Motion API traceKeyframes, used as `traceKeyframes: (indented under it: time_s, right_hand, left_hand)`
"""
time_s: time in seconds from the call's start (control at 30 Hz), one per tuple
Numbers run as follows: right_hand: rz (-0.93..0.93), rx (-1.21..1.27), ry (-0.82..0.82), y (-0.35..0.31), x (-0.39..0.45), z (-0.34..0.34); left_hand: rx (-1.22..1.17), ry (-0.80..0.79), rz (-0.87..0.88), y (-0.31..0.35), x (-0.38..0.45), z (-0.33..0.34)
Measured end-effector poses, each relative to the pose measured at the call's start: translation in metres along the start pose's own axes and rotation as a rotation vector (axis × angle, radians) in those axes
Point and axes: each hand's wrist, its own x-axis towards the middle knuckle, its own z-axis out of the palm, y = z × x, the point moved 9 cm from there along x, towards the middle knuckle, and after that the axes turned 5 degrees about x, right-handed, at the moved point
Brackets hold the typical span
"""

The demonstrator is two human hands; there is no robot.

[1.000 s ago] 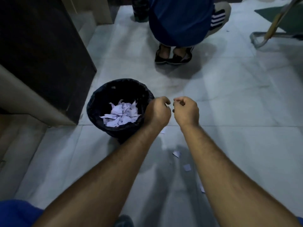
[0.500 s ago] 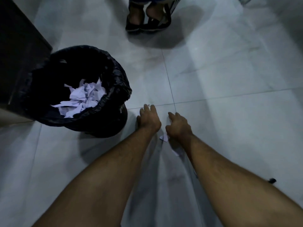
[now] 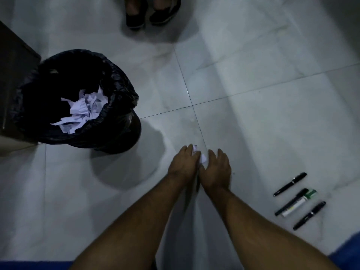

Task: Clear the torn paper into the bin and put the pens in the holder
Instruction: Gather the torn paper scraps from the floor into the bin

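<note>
A round bin lined with a black bag [image 3: 116, 106] stands on the floor at the left, with torn white paper [image 3: 81, 110] piled inside. My left hand [image 3: 183, 164] and my right hand [image 3: 216, 168] are pressed together low on the floor, to the right of the bin. White paper scraps [image 3: 201, 157] show between their fingers, cupped by both hands. Several pens lie on the tiles at the right: a black pen [image 3: 290, 184], a thin dark pen [image 3: 291, 201], a white marker with a green cap [image 3: 301, 202] and another black pen [image 3: 309, 215]. No pen holder is in view.
A person's feet in black sandals [image 3: 152, 14] stand at the top, beyond the bin. A dark cabinet [image 3: 11, 75] rises just left of the bin. Pale floor tiles [image 3: 253, 114] stretch to the right. Blue cloth [image 3: 348, 248] shows at the bottom corners.
My hands dropped from beside the bin's rim to the floor and closed together around paper scraps. My view tilted down, bringing the pens into sight at the right.
</note>
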Motion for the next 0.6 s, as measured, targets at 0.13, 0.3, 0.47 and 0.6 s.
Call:
traceKeyframes:
  time_s: [0.13, 0.3, 0.47, 0.6]
  right_hand:
    - [-0.108, 0.134, -0.014, -0.021, 0.003, -0.001]
    - [0.148, -0.03, 0.12, 0.031, -0.03, -0.024]
    - [0.135, 0.08, 0.121, 0.044, -0.041, -0.017]
    - [0.067, 0.243, 0.016, 0.024, -0.021, -0.018]
  left_hand:
    - [0.083, 0.036, 0.024, 0.005, -0.006, 0.004]
    - [0.162, 0.001, -0.034, 0.001, -0.014, 0.009]
    - [0.157, -0.052, -0.074, 0.018, -0.022, 0.019]
    - [0.165, -0.102, -0.097, 0.015, -0.022, 0.02]
